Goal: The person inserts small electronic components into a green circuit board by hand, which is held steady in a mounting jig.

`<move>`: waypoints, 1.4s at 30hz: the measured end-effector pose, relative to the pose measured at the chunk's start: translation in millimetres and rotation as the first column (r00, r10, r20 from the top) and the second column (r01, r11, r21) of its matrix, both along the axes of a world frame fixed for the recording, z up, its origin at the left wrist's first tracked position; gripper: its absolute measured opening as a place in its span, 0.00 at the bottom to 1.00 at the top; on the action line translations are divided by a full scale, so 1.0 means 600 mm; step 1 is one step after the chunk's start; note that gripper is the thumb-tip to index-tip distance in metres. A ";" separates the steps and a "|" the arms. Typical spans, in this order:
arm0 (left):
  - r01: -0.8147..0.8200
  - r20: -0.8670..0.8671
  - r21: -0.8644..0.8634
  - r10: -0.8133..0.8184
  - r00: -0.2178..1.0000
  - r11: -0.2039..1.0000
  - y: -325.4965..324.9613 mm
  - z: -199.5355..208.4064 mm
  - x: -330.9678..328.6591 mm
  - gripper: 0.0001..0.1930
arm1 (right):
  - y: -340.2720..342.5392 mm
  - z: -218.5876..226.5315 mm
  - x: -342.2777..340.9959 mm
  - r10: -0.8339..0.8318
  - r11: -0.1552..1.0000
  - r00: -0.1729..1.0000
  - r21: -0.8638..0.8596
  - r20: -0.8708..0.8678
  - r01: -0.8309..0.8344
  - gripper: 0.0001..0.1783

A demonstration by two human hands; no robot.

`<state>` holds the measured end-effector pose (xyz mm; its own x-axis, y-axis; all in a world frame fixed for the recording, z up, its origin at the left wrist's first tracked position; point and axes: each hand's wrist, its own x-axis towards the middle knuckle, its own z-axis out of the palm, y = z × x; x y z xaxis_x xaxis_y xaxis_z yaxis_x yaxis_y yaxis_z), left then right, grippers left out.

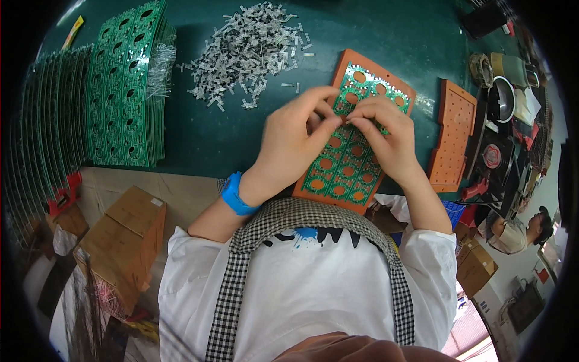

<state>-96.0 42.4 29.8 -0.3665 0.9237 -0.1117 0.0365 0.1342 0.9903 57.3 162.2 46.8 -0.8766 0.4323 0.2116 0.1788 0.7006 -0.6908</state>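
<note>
A green circuit board panel point(348, 171) with rows of round holes lies on a reddish-brown fixture plate point(339, 65). My left hand point(298, 130), with a blue band at the wrist, hovers over the panel's left edge, thumb and fingertips pinched together. From the other side my right hand point(389, 133) also pinches, its fingertips almost meeting the left ones above the middle of the board. Whatever sits between the fingertips is too small to make out. Small white parts line the far end of the panel. Beyond my left hand is a heap of small clear-and-dark strip pieces point(247, 51).
A stack of green circuit boards point(123, 90) stands at the left, beside a row of upright boards point(48, 120). Another reddish-brown plate point(452, 136) lies right, near a small fan point(493, 155). Cardboard boxes point(123, 241) sit below the table. Another person point(512, 232) is at far right.
</note>
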 end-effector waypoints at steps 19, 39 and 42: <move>-0.151 -0.696 0.100 0.178 0.695 0.983 0.009 -0.030 -0.037 0.05 | 0.017 -0.004 -0.010 -0.046 0.993 0.983 -0.101 0.175 0.064 0.13; -0.106 0.322 -0.005 0.102 0.941 0.994 -0.029 -0.027 -0.036 0.06 | 0.013 -0.019 -0.006 -0.049 0.998 0.995 0.053 0.082 0.044 0.10; -0.113 0.431 0.002 0.101 0.897 0.994 -0.028 -0.026 -0.033 0.08 | 0.009 -0.026 -0.004 -0.053 0.992 0.997 0.114 0.051 0.047 0.10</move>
<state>-115.6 25.7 14.3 -0.3851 0.8865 -0.2565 -0.4064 0.0867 0.9096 54.6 167.9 31.0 -0.8659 0.4522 0.2139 0.2507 0.7624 -0.5966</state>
